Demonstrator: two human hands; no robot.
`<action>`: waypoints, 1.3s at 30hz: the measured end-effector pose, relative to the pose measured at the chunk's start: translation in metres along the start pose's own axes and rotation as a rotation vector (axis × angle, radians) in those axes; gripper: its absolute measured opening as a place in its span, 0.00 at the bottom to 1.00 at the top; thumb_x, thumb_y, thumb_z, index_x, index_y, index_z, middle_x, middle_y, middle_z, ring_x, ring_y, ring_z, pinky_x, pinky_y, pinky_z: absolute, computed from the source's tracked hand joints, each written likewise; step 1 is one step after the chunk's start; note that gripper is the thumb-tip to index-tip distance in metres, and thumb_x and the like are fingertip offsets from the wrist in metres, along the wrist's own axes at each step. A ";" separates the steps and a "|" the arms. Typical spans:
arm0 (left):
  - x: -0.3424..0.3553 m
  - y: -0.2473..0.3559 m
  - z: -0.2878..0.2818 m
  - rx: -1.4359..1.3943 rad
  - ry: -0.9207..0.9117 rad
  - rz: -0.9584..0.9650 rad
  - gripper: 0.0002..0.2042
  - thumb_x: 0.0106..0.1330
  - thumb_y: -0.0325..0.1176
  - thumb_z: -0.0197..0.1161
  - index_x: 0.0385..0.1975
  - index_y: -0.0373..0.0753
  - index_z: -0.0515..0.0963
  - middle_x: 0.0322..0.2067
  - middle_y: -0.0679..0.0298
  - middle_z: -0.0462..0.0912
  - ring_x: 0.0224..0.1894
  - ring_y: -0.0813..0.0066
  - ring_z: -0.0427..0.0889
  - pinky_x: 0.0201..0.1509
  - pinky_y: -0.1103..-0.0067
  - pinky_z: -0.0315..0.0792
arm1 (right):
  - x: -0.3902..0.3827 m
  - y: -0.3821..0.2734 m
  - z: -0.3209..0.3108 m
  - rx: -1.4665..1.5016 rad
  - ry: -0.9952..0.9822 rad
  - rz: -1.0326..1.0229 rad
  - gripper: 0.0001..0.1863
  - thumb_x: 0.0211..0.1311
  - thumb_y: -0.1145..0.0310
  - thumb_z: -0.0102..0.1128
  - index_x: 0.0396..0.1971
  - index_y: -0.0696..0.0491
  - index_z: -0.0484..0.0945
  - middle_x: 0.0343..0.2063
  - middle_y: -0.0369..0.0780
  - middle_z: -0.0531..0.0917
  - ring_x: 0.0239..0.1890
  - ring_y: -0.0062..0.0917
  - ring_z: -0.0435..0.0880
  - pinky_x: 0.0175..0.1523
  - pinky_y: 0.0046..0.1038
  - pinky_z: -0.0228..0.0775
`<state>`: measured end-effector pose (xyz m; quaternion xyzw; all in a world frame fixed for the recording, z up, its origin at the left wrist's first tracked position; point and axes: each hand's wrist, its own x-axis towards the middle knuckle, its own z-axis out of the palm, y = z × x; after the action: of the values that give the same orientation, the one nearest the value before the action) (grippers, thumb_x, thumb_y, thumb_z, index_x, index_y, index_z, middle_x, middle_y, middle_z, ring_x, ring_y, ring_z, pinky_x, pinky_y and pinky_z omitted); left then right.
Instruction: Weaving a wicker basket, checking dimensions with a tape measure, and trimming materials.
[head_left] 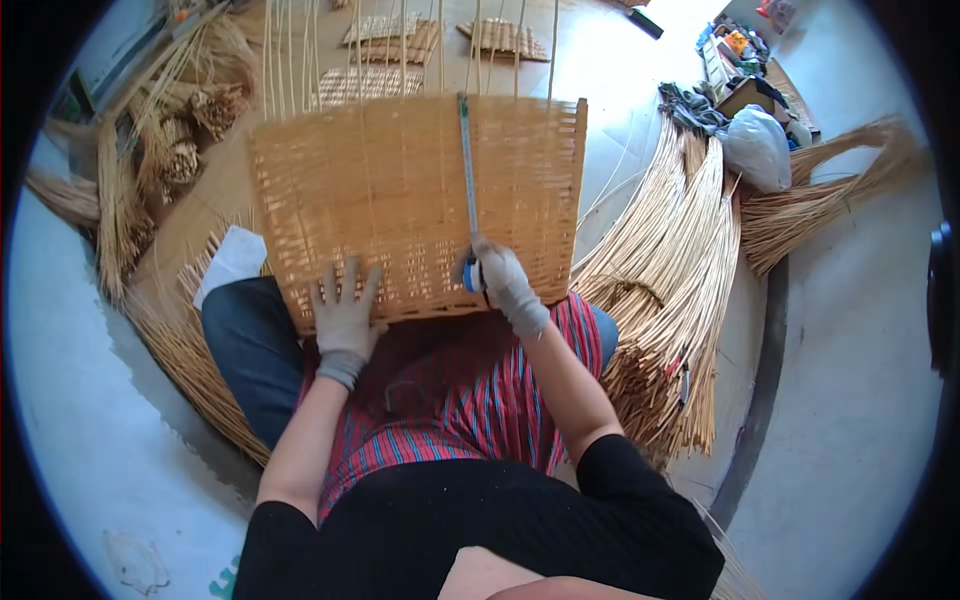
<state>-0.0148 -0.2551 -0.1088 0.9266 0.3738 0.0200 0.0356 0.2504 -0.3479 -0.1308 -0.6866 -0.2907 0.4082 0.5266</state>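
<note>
Left hand (345, 312) splays over rough-woven tan panel (360, 190); right hand (503, 278) grips tape measure (470, 190).

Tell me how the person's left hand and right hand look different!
The left hand lies flat with its fingers spread on the woven panel, while the right hand curls around a tape measure. The left hand is near the panel's lower left corner; the right hand is farther right and a bit higher in the picture. Both wear pale gloves.
</note>
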 end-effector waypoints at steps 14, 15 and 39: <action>0.060 -0.010 -0.021 0.082 -0.007 -0.067 0.54 0.44 0.48 0.80 0.74 0.71 0.52 0.77 0.67 0.44 0.77 0.49 0.47 0.77 0.51 0.45 | -0.060 0.068 0.017 -0.053 0.107 0.083 0.24 0.77 0.54 0.45 0.36 0.59 0.82 0.28 0.42 0.86 0.29 0.22 0.83 0.36 0.25 0.75; 0.060 -0.010 -0.022 0.071 0.000 -0.070 0.55 0.44 0.48 0.80 0.74 0.71 0.52 0.77 0.67 0.45 0.77 0.49 0.47 0.77 0.51 0.45 | -0.059 0.067 0.017 -0.013 0.091 0.064 0.24 0.77 0.54 0.45 0.36 0.59 0.82 0.28 0.42 0.86 0.28 0.22 0.83 0.36 0.25 0.75; 0.006 -0.090 0.021 -0.627 0.390 -0.268 0.55 0.41 0.48 0.82 0.74 0.55 0.56 0.71 0.41 0.52 0.70 0.42 0.59 0.73 0.64 0.60 | -0.067 0.007 0.065 0.118 -0.108 0.033 0.16 0.77 0.61 0.49 0.44 0.58 0.80 0.32 0.40 0.87 0.33 0.22 0.85 0.39 0.24 0.76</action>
<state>-0.0711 -0.1870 -0.1368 0.7927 0.4670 0.3039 0.2475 0.1601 -0.3738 -0.1273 -0.6359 -0.2829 0.4697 0.5431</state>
